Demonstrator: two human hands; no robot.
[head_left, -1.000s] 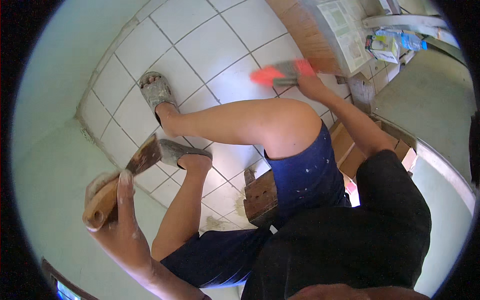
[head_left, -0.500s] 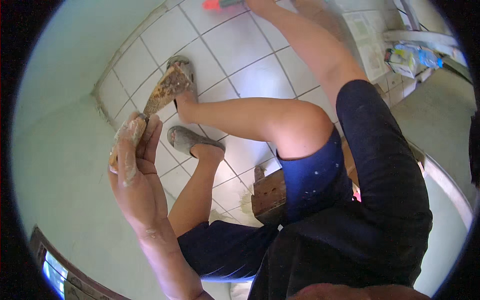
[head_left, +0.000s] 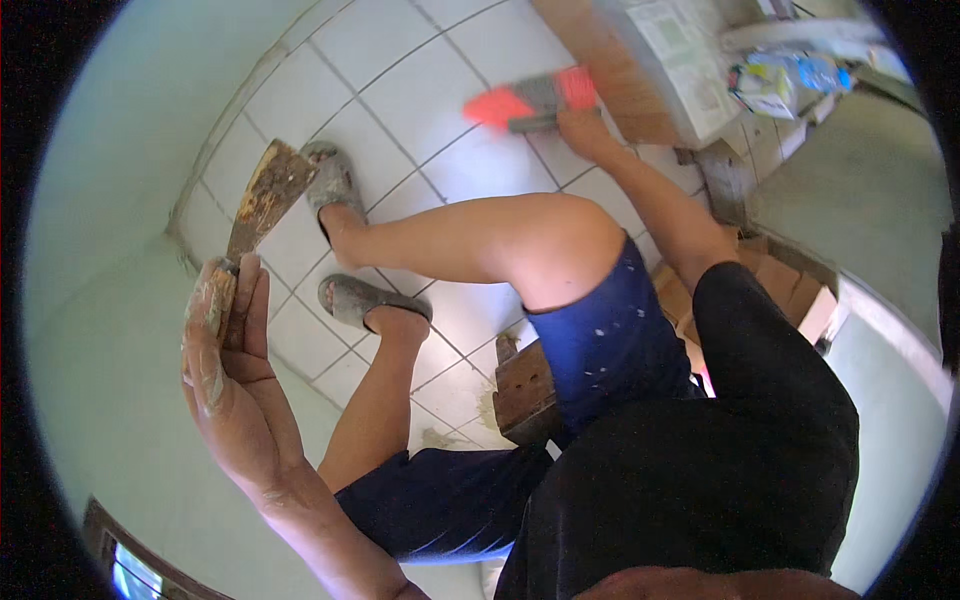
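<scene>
In my left hand is a putty knife, its wide, stained blade pointing up and away. The fingers are closed around its wooden handle, and white paste smears the index finger. Farther off to the right, my right hand grips a red and dark grey hand tool over the tiled floor. Motion blurs this tool, so I cannot tell its exact kind; its red end points left.
Pale walls stand at the left. A brown wooden stool is under me. Cardboard lies at the right, beyond it a carton and a plastic bottle. My slippered feet rest on white floor tiles.
My right hand has come back nearer with the red and grey tool, bringing it fully into view. My left hand with the putty knife has shifted slightly left in the picture.
</scene>
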